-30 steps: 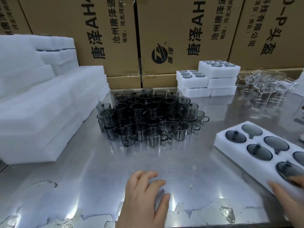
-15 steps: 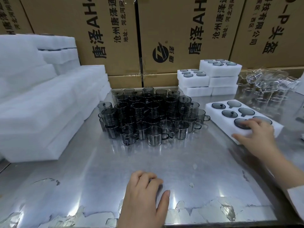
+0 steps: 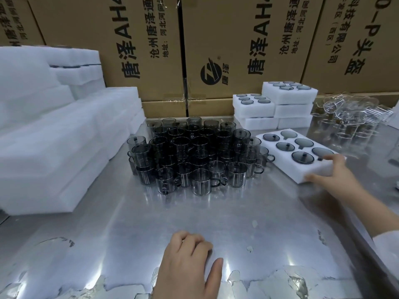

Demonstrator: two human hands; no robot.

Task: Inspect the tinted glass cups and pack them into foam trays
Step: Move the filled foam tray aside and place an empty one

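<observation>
While the left hand lies loosely curled, empty, on the counter at six o'clock, the right hand pinches a corner of the foam tray at two; tinted glass cups crowd twelve o'clock: fragile, slick, probably best lifted by handles.

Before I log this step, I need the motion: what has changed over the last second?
The filled tray slid away from the person, from the near right edge to beside the cups. The right hand went with it and holds its near corner. The left hand stayed resting on the table; the cups did not move.
</observation>
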